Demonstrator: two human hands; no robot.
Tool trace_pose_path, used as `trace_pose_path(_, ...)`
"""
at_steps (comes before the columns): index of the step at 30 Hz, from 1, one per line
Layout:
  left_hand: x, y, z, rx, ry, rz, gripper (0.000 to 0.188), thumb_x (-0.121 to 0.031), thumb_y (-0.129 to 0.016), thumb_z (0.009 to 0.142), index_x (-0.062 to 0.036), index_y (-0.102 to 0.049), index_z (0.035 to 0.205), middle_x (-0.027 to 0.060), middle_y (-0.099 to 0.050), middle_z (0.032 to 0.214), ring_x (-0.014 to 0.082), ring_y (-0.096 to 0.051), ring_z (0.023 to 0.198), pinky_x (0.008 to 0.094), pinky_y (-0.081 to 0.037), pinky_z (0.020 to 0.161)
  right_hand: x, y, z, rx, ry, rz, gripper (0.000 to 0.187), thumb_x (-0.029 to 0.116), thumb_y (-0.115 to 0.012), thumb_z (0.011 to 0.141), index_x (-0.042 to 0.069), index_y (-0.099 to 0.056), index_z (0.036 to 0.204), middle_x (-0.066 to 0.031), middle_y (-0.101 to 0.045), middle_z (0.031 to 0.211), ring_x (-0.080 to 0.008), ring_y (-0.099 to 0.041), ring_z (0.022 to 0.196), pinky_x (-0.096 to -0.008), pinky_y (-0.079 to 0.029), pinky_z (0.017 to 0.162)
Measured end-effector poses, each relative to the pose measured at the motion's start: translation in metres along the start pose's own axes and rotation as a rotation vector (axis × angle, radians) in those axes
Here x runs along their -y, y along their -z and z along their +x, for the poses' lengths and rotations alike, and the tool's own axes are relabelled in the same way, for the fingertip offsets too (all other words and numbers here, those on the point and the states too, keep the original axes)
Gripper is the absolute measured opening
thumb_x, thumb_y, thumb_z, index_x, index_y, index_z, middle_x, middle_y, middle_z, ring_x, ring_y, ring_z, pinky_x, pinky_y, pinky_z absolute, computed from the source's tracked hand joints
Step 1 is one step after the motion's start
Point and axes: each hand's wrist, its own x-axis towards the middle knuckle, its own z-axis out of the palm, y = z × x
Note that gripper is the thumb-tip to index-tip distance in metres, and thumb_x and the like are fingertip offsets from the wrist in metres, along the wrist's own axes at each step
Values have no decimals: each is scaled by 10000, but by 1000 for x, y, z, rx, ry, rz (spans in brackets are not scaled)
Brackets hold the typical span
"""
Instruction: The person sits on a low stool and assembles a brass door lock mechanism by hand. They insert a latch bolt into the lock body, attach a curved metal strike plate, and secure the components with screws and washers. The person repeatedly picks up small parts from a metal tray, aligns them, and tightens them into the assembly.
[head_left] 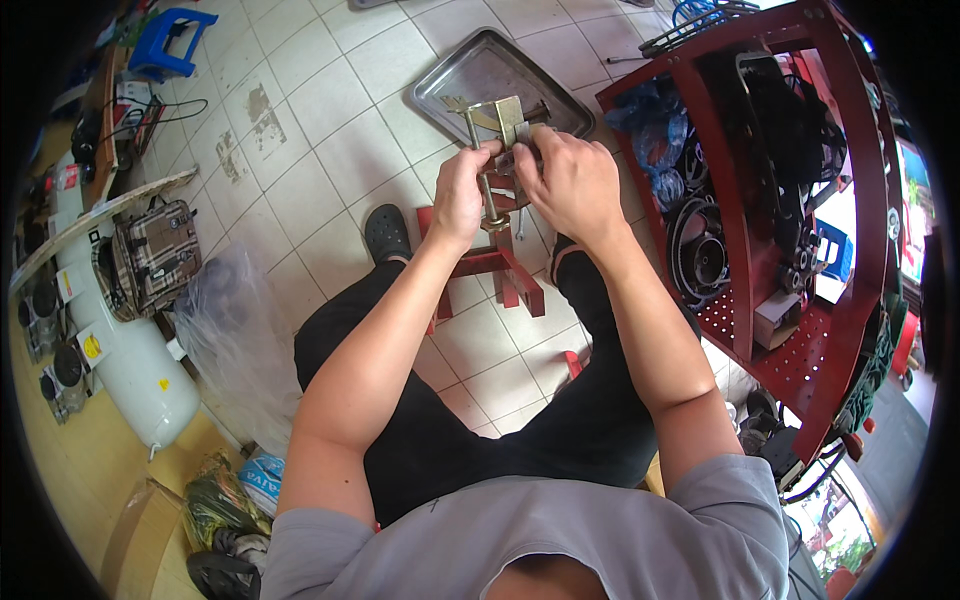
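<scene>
In front of me, a brass-coloured metal vise (510, 113) with a long rod (489, 196) sits over a red metal stand (513, 272). My left hand (460, 202) is closed around the rod's side, with thumb and fingers pressed close to the vise. On the other side, my right hand (572, 184) has its fingers bent onto a small grey metal piece (522, 133) at the vise. Its fingertips are partly hidden. Behind the vise, a grey metal tray (450, 72) lies on the floor, a dark bolt-like part showing near its middle.
At right stands a red metal shelf (729, 200) with a black pulley-like wheel (697, 250) and blue plastic. To the left are a white tank (150, 385), a clear plastic bag (235, 335) and a patterned bag (160, 262). A blue stool (172, 42) stands far left.
</scene>
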Motion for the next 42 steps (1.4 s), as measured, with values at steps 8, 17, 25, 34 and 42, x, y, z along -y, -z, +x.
trace_pose_path(8,-6,-2,-2,28,29,121,534,-345,-318,878,40,-495,1203,116,-618,963,208,-630,804,359,-518,701,-9,-9,0,-57,124,74,146,157,-556,828,31,-543,756,-139,-601,640,-320,-609,611,-405,-480,599)
trace_pose_path(17,-3,-22,-16,-39,-507,734,360,-76,-576,759,37,-566,1100,210,-586,1014,354,-585,901,384,-480,767,-5,-21,2,72,-401,544,296,227,-431,950,-25,-518,823,-253,-586,738,-442,-572,729,-454,-453,668)
trace_pose_path(25,-16,-32,-19,-46,-714,919,315,-74,-614,792,5,-578,1095,208,-590,1062,373,-571,972,413,-478,813,-17,-36,0,-20,-371,952,299,239,-411,968,-28,-482,853,-211,-542,733,-341,-537,686,-376,-435,665)
trace_pose_path(34,-5,-22,-8,-76,-288,382,244,-147,-593,904,16,-606,1086,29,-638,901,59,-556,782,221,-463,683,-6,-7,3,49,-227,471,207,187,-466,921,-6,-524,873,-225,-585,746,-399,-588,720,-446,-456,652)
trace_pose_path(42,-3,-21,-4,-40,-87,-186,188,-105,-575,912,-2,-604,1066,4,-606,924,60,-546,818,237,-464,723,-14,3,4,-84,5,294,235,172,-634,777,43,-606,971,-121,-611,827,-312,-585,839,-410,-434,737)
